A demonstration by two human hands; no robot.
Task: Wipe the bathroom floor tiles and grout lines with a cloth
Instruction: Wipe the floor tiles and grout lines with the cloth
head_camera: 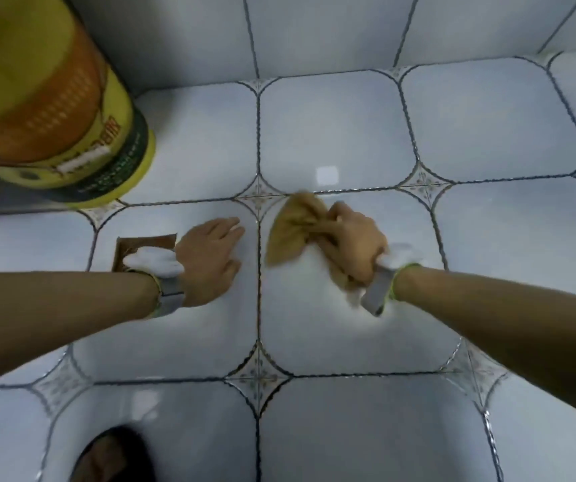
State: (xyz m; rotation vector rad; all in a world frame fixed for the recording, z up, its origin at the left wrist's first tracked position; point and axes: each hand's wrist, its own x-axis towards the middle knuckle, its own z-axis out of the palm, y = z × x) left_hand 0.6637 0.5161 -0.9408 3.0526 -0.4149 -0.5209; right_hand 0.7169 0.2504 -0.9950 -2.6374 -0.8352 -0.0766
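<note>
A tan cloth point(288, 231) is bunched on a white floor tile point(314, 318), just below a grout line point(356, 190). My right hand point(350, 243) is closed on the cloth and presses it to the tile; both look blurred. Flat on the neighbouring tile to the left lies my left hand point(210, 260), fingers spread and holding nothing. A vertical grout line point(258, 307) runs between the two hands. Each wrist wears a grey band.
A large yellow and orange bucket point(46, 109) stands at the upper left against the tiled wall point(331, 33). A small brown square floor drain point(140, 248) sits behind my left wrist. A foot in a dark sandal point(112, 457) shows at the bottom left.
</note>
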